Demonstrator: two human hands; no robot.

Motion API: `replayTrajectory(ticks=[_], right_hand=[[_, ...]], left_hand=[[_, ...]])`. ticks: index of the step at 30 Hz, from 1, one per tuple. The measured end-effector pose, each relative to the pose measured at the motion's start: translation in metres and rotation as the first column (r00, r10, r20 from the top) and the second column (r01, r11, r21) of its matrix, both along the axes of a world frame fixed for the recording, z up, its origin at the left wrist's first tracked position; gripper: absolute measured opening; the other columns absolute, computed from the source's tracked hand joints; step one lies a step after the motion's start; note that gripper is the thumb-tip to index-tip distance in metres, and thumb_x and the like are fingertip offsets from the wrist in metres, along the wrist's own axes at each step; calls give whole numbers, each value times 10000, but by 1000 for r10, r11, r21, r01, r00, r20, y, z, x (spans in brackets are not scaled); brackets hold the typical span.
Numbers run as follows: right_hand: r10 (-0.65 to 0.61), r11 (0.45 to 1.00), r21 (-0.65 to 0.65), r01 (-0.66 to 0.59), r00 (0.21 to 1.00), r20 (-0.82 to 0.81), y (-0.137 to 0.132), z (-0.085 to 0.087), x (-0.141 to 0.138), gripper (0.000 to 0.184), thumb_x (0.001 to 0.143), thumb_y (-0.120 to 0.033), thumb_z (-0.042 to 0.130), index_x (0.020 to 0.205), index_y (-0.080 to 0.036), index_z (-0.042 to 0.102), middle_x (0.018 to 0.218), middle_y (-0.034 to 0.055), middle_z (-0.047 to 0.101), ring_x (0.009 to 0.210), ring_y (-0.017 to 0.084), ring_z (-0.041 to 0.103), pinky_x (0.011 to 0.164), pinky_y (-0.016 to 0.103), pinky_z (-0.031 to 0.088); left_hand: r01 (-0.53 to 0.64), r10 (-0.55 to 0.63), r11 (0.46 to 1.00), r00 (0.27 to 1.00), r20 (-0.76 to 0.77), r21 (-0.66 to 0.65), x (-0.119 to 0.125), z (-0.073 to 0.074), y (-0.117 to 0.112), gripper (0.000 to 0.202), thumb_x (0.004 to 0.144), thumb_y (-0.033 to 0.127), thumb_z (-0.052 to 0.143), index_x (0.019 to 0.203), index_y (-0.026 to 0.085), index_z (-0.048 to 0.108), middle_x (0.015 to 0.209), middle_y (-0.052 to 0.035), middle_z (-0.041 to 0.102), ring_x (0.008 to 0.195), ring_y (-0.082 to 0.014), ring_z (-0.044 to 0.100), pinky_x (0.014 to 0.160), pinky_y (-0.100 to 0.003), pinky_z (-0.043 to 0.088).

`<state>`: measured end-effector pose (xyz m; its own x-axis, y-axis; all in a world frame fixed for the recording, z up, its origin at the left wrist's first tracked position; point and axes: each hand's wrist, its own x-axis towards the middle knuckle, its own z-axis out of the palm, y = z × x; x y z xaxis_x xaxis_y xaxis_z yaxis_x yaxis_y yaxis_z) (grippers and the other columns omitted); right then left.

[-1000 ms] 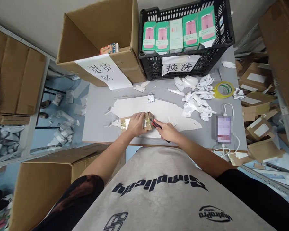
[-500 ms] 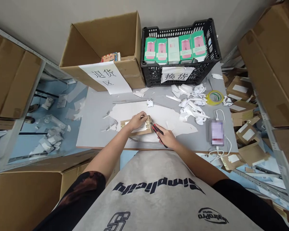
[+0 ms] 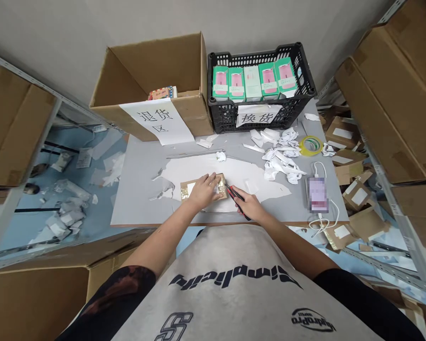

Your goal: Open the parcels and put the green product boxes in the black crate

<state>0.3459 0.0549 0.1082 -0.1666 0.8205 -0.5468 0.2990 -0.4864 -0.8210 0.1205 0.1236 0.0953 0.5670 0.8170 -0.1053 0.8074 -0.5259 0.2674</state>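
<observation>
a person's left hand presses down on a small cardboard parcel bound in gold tape, fingers curled over its top, while the right hand grips a red-and-black utility knife, its tip just beside the parcel's right edge. the hands are close together but apart. the parcel lies on a torn white sheet near the front edge of a grey table. white paper scraps, a roll of tape and a phone with a blurred screen lie to the right; beyond stand a black plastic crate of green-and-pink boxes and a cardboard box signed 退货区.
</observation>
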Motion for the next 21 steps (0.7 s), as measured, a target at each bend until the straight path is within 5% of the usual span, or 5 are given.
replayTrajectory(ticks=[10, 16, 21], right_hand=[[33, 999, 18, -36, 993, 114, 4, 4, -9, 500, 977, -288, 474, 1473, -339, 438, 638, -57, 585, 427, 69, 535, 430, 174, 463], [169, 986, -14, -169, 978, 124, 17, 12, 4, 529, 971, -263, 465, 1489, -352, 408, 615, -58, 603, 440, 90, 563, 468, 195, 474], [282, 941, 88, -326, 903, 325, 20, 15, 8, 519, 973, -257, 438, 1487, -327, 426, 704, -4, 671, 541, 129, 617, 587, 232, 492]], left_hand=[[-25, 24, 999, 999, -35, -23, 5, -3, -3, 731, 812, 471, 692, 1446, 196, 455, 1533, -152, 408, 1394, -385, 392, 1153, -517, 313], [27, -30, 998, 998, -48, -50, -3, -8, 2, 902, 733, 569, 745, 1474, 180, 407, 1559, -168, 355, 1403, -396, 368, 1159, -507, 289], [87, -89, 995, 995, -42, -57, -6, 2, 9, 1010, 623, 594, 814, 1464, 212, 404, 1516, -160, 418, 1276, -368, 485, 1093, -474, 363]])
